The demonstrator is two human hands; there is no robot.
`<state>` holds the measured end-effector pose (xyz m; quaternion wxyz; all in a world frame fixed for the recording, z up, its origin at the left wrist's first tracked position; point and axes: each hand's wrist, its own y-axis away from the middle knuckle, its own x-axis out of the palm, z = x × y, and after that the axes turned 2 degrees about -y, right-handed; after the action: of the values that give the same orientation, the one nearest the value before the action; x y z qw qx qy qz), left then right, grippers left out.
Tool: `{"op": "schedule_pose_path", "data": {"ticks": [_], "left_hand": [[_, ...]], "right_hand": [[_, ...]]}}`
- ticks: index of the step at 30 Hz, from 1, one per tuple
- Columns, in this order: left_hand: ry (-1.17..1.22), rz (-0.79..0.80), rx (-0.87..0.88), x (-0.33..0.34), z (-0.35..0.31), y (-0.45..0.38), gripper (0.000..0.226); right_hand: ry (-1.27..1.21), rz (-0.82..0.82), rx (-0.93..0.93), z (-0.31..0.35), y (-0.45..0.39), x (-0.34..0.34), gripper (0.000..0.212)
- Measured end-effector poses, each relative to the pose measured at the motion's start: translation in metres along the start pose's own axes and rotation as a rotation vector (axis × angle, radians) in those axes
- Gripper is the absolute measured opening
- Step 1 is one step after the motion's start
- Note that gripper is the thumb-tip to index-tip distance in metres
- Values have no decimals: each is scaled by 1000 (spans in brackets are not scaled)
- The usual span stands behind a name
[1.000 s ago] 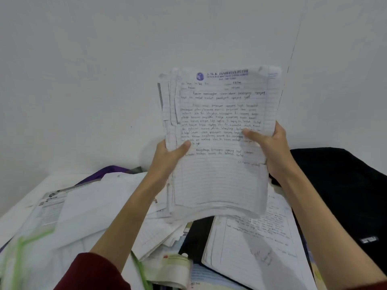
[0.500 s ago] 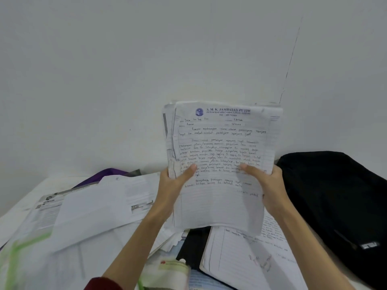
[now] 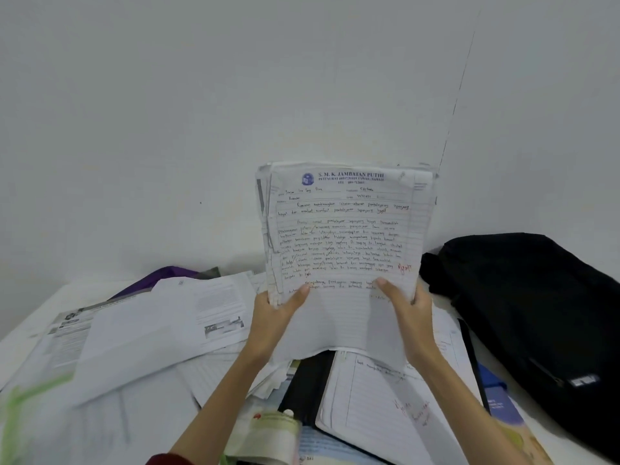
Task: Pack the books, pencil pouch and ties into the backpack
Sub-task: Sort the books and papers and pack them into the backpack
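A thick stack of handwritten lined papers [image 3: 345, 236] stands upright in front of the white wall. My left hand [image 3: 275, 317] grips its lower left edge, thumb on the front sheet. My right hand [image 3: 407, 313] grips the lower right edge the same way. The stack's bottom edge hangs just above the papers on the table. A black backpack [image 3: 530, 313] lies on the table to the right of the stack, apart from both hands. An open lined notebook [image 3: 379, 404] lies below the stack.
Loose printed sheets and booklets [image 3: 161, 330] cover the white table [image 3: 20, 333] on the left. A purple item [image 3: 161, 276] pokes out behind them. A black folder [image 3: 308, 384] and blue books [image 3: 500, 404] lie under the notebook. The wall stands close behind.
Both hands have lowered the stack of papers from high in front of the wall down toward the table. Their grip on its lower edges is unchanged.
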<state>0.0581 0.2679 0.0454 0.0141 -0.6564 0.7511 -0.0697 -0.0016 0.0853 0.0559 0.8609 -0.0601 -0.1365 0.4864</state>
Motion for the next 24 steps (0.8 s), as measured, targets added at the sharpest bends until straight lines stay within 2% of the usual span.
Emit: {"op": "schedule_pose_path", "data": {"ticks": [5, 8, 12, 16, 19, 21, 23, 24], "left_hand": [[-47, -121, 148, 14, -14, 1, 16], [-61, -84, 166, 20, -24, 3, 18], [-213, 152, -15, 24, -13, 12, 32], [-368, 542, -285, 24, 12, 34, 31], [-520, 584, -321, 21, 22, 44, 25], [-525, 545, -336, 13, 20, 43, 29], [-554, 484, -339, 0, 15, 39, 37], [-590, 424, -307, -10, 16, 35, 37]], "right_hand": [[123, -171, -220, 9, -1, 6, 20], [182, -196, -212, 17, -4, -3, 16], [336, -222, 10, 9, -6, -40, 24], [751, -102, 351, -24, 5, -89, 21], [996, 42, 482, -40, 20, -99, 11], [1160, 63, 407, -40, 26, -94, 23], [1377, 1, 208, -34, 27, -84, 45], [1376, -30, 102, -30, 26, -76, 51]]}}
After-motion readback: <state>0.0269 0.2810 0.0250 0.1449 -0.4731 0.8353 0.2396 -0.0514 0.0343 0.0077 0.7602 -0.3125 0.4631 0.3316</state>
